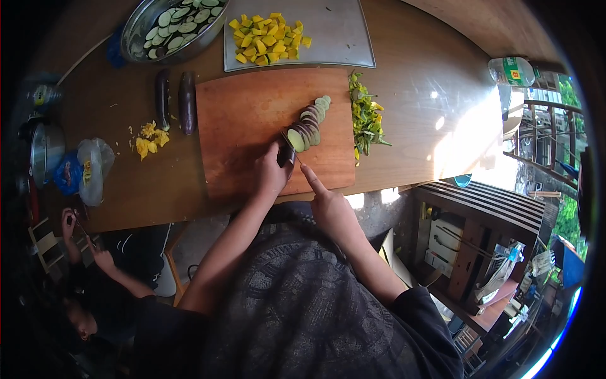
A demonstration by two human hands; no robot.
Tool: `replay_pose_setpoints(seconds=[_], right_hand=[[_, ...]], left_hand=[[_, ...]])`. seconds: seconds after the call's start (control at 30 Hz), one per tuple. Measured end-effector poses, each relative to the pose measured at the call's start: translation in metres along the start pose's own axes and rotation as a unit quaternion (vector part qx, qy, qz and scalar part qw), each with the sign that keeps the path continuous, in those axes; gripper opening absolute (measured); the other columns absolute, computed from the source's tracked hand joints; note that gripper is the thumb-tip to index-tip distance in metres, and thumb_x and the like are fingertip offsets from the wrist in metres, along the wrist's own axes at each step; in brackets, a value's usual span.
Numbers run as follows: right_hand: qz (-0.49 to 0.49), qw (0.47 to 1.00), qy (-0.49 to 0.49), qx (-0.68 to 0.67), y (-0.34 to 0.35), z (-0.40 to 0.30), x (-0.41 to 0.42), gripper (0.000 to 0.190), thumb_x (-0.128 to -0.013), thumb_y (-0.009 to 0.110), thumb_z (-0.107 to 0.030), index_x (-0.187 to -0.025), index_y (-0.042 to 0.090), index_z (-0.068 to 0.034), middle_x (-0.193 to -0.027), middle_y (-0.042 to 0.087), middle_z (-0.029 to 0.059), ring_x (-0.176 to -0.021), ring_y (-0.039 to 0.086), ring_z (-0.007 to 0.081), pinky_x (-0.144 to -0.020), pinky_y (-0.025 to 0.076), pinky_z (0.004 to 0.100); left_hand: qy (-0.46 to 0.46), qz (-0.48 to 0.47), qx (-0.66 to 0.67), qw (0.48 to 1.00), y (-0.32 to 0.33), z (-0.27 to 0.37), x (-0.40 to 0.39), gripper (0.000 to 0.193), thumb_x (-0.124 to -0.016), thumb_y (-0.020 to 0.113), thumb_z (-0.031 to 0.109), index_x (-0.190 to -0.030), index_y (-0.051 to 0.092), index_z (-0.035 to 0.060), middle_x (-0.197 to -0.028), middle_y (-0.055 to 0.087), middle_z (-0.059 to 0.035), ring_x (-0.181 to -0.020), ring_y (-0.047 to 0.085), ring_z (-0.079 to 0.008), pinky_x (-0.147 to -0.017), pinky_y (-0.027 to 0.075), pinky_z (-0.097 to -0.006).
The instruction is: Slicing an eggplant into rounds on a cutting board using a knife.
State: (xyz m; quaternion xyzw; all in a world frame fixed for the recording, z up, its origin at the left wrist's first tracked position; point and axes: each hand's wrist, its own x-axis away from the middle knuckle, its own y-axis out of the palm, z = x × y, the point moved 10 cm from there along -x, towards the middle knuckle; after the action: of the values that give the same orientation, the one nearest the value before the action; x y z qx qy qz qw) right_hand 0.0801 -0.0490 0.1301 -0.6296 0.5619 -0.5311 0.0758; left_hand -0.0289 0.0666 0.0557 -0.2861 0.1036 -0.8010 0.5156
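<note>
On a wooden cutting board (246,109), my left hand (273,171) grips the uncut end of a purple eggplant (286,155). My right hand (329,203) holds a knife (294,151), its index finger stretched along the blade's spine; the handle is hidden in the fist. The blade stands at the eggplant's cut end, against the row of slices. Overlapping eggplant slices (310,122) with pale green flesh and purple skin trail away toward the board's upper right.
Two whole eggplants (187,104) lie left of the board, near yellow scraps (150,139). Beyond it are a tray (336,33) with yellow pumpkin chunks (267,40) and a metal bowl (137,47) of eggplant slices. Green trimmings (367,116) lie right. Another person (104,284) works at lower left.
</note>
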Motion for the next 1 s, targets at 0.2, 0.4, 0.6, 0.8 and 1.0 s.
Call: replay_pose_setpoints(seconds=[0.2,0.4,0.6,0.8,1.0], right_hand=[[0.002,1.0,0.001,0.006,-0.001,-0.005,-0.01,0.079,-0.087,0.049,-0.004,-0.157,0.026,-0.034,-0.07,0.064,0.0263,-0.068,0.066,0.0454,-0.066,0.052,0.0569],[0.016,1.0,-0.012,-0.01,-0.001,-0.002,-0.008,0.077,-0.087,0.05,-0.005,-0.156,0.028,-0.033,-0.069,0.064,0.0268,-0.068,0.066,0.0459,-0.066,0.052,0.0573],[0.014,1.0,-0.004,-0.004,0.001,-0.002,-0.008,0.077,-0.087,0.05,-0.004,-0.156,0.029,-0.032,-0.068,0.064,0.027,-0.068,0.066,0.0461,-0.065,0.052,0.0577],[0.026,0.999,-0.018,-0.004,0.002,-0.002,-0.014,0.079,-0.086,0.05,-0.004,-0.156,0.028,-0.033,-0.068,0.064,0.0263,-0.067,0.066,0.0461,-0.064,0.052,0.0574],[0.003,1.0,0.003,0.004,0.003,0.0,-0.006,0.079,-0.087,0.051,-0.005,-0.156,0.027,-0.035,-0.07,0.065,0.0271,-0.069,0.067,0.046,-0.065,0.053,0.0572]], left_hand=[[0.027,0.014,-0.011,0.999,-0.002,0.004,0.0,0.042,-0.081,0.072,0.018,-0.121,0.062,0.0079,-0.087,0.071,-0.0231,-0.083,0.071,-0.0397,-0.071,0.057,-0.0473],[0.045,0.025,-0.041,0.998,0.001,0.001,0.0,0.04,-0.081,0.073,0.02,-0.118,0.062,0.0076,-0.086,0.071,-0.0227,-0.085,0.071,-0.0409,-0.071,0.057,-0.0483],[-0.01,-0.018,-0.01,1.0,0.004,-0.004,0.0,0.045,-0.081,0.074,0.02,-0.122,0.061,0.0069,-0.089,0.071,-0.024,-0.087,0.07,-0.0415,-0.072,0.056,-0.0496],[-0.019,-0.001,-0.036,0.999,-0.001,-0.002,0.0,0.047,-0.08,0.074,0.02,-0.124,0.061,0.0067,-0.09,0.071,-0.0239,-0.088,0.07,-0.0415,-0.075,0.056,-0.0498],[-0.007,0.02,-0.047,0.999,-0.002,-0.002,0.001,0.048,-0.08,0.075,0.02,-0.125,0.06,0.0068,-0.089,0.071,-0.0235,-0.087,0.07,-0.0415,-0.073,0.056,-0.0495]])
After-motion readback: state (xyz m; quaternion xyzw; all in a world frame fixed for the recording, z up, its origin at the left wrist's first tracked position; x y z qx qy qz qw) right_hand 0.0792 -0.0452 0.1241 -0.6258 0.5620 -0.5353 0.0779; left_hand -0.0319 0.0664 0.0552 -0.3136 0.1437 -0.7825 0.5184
